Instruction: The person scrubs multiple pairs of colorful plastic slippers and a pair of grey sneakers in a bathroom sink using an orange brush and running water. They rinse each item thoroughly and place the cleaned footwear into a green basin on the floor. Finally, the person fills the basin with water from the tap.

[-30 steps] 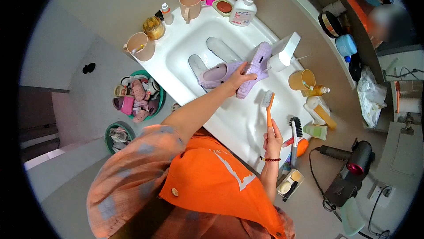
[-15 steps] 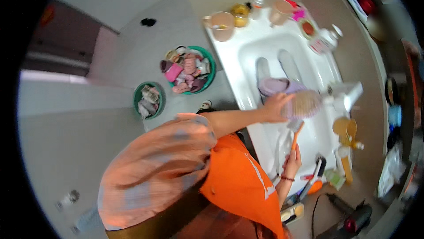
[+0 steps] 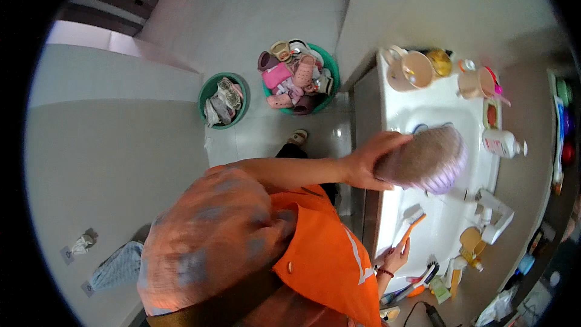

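My left hand (image 3: pixel 372 160) grips a lilac shoe (image 3: pixel 423 160) over the white sink (image 3: pixel 445 212). The shoe's brownish sole is turned up, and its ribbed lilac side shows on the right. Closer to me, my right hand (image 3: pixel 396 259) is closed on the handle of an orange brush (image 3: pixel 414 225). The brush's pale bristles point up and away, apart from the shoe. Small blue edges of something in the basin peek out behind the shoe, which hides the rest.
A faucet (image 3: pixel 497 217) stands at the sink's right. Mugs (image 3: pixel 411 71) and a white pump bottle (image 3: pixel 502 143) line the far and right rims. Brushes (image 3: pixel 428 274) lie at the near end. On the floor are a basket of shoes (image 3: pixel 330 64) and a smaller green basin (image 3: pixel 203 98).
My left hand has lifted the shoe up from the basin and turned it. My right hand still holds the brush, now farther from the shoe. The whole view has swung.
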Tool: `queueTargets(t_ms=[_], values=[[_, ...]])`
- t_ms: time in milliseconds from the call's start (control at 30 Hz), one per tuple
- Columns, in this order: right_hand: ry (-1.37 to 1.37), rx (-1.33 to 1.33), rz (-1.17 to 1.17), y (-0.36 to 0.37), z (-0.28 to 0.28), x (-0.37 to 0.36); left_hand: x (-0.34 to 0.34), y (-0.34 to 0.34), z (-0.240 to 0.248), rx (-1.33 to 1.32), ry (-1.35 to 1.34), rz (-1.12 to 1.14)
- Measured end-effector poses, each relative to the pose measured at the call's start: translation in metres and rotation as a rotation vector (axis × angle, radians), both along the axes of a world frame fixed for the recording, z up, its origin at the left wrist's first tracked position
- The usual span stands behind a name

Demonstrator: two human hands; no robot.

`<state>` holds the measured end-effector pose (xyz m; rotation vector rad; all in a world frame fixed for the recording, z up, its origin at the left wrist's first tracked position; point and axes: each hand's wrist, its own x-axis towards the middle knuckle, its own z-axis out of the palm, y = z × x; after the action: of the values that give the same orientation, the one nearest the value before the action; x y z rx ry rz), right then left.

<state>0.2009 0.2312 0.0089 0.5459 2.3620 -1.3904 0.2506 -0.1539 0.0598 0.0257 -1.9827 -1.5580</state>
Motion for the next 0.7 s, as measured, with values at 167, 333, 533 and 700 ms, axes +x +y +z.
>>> queueTargets(t_ms=[167,333,533,700], values=[[0.218,0.326,0.219,0.008,-0.019,-0.002,0.111,-0.104,-0.061,0.543,-0.134,0.255],[0.208,0.604,0.241,-0.011,-0.011,0.007,0.166,-0.215,-0.217,1.477,-0.391,0.556],[0.164,0.687,0.125,0.032,-0.029,-0.008,0.177,-0.283,-0.347,1.799,-0.273,0.560],[0.240,1.070,0.443,0.011,-0.023,0.008,0.154,-0.323,-0.382,1.850,-0.163,0.467]])
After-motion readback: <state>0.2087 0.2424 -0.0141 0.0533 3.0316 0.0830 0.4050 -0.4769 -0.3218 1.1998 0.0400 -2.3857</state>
